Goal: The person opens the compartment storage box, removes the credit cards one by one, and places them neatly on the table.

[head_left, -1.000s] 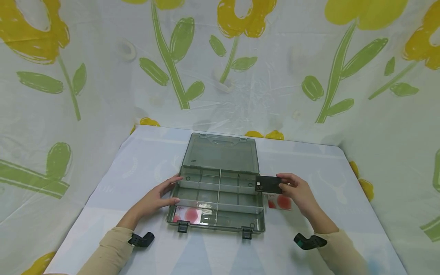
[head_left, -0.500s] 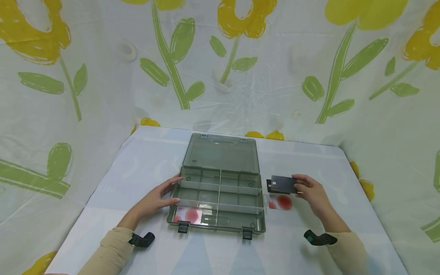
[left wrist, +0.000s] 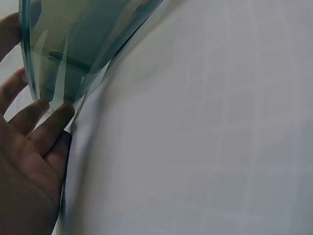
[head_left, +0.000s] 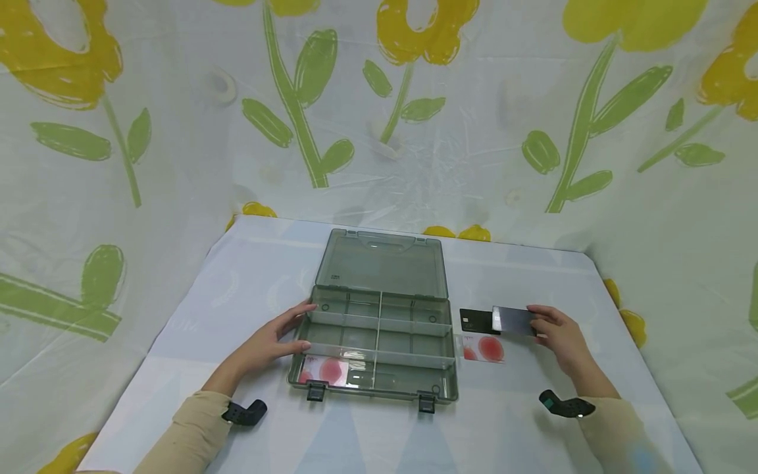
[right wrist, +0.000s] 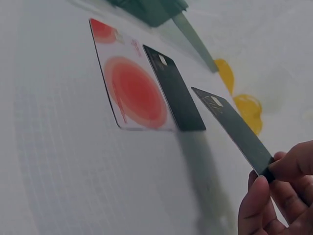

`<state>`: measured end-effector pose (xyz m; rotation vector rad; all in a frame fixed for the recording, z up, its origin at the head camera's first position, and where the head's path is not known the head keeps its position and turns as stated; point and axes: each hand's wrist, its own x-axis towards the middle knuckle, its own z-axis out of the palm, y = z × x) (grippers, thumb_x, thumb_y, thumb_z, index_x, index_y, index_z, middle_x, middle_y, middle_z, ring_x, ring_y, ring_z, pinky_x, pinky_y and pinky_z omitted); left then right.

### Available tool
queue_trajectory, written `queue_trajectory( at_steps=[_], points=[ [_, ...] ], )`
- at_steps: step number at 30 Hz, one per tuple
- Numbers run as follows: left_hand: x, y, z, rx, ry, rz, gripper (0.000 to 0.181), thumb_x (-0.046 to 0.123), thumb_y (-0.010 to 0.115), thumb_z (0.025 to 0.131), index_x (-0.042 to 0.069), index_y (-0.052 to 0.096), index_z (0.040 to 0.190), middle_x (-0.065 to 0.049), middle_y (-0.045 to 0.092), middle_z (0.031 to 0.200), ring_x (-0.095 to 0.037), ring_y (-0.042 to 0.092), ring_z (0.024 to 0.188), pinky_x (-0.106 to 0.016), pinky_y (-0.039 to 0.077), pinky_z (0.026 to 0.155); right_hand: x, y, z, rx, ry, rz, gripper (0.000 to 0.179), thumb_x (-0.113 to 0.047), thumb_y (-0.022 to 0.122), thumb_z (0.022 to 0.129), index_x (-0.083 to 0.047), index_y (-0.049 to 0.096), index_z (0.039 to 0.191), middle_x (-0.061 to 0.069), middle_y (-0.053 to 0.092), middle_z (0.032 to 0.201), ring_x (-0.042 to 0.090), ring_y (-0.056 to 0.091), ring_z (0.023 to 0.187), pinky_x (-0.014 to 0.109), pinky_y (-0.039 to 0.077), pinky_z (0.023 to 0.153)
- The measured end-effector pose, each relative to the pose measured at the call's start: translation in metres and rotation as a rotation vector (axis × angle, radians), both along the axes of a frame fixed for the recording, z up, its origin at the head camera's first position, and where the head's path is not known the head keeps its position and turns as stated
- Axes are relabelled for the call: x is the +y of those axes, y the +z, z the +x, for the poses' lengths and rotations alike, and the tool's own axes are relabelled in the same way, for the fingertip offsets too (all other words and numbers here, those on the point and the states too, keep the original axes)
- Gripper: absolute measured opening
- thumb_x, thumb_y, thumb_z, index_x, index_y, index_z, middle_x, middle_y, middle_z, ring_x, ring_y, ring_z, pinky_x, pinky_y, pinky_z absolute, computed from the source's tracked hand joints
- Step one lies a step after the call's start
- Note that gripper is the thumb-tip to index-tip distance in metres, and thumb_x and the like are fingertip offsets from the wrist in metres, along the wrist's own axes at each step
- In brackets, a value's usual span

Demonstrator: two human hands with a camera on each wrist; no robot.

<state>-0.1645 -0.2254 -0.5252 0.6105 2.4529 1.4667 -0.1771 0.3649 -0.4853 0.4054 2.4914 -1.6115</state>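
Note:
A black card (head_left: 512,321) is pinched between the thumb and fingers of my right hand (head_left: 559,336), held just above the table. In the right wrist view this card (right wrist: 234,131) stands tilted and apart from another black card (right wrist: 175,90) lying on the table. Beside that one lies a white card with red circles (head_left: 484,348). My left hand (head_left: 266,342) holds the left side of a translucent grey-green compartment box (head_left: 373,394), its lid laid back. A similar red-and-white card (head_left: 324,370) lies in the front left compartment.
The opened lid (head_left: 381,264) rests on the table behind the box. Two dark latches (head_left: 426,403) stick out at the box's front. A flower-print curtain (head_left: 462,158) surrounds the pale table (head_left: 254,263) at the back and sides.
My right hand has moved right with its black card, away from the box. The other black card, earlier hidden, now shows on the table. My left hand has stayed at the box.

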Motion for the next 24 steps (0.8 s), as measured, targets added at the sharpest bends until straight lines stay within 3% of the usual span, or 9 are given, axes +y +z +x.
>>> queue_trajectory(
  at_steps=[12, 24],
  points=[
    [0.000, -0.001, 0.000, -0.003, -0.002, 0.012, 0.072, 0.027, 0.075, 0.094, 0.022, 0.039, 0.157, -0.016, 0.022, 0.167, -0.048, 0.030, 0.147, -0.062, 0.027, 0.118, 0.018, -0.009, -0.004, -0.069, -0.055, 0.102, 0.048, -0.015, 0.048, 0.104, 0.000, 0.046, 0.149, 0.023, 0.046, 0.148, 0.014, 0.050, 0.105, 0.019, 0.054, 0.073],
    [-0.001, -0.001, 0.000, -0.005, 0.004, 0.016, 0.072, 0.027, 0.075, 0.094, 0.022, 0.039, 0.157, -0.017, 0.022, 0.167, -0.047, 0.030, 0.147, -0.061, 0.027, 0.118, 0.021, -0.017, -0.007, -0.036, 0.031, 0.218, 0.050, -0.017, 0.057, 0.103, 0.004, 0.046, 0.148, 0.031, 0.047, 0.142, 0.036, 0.052, 0.118, 0.015, 0.053, 0.071]
  ],
)
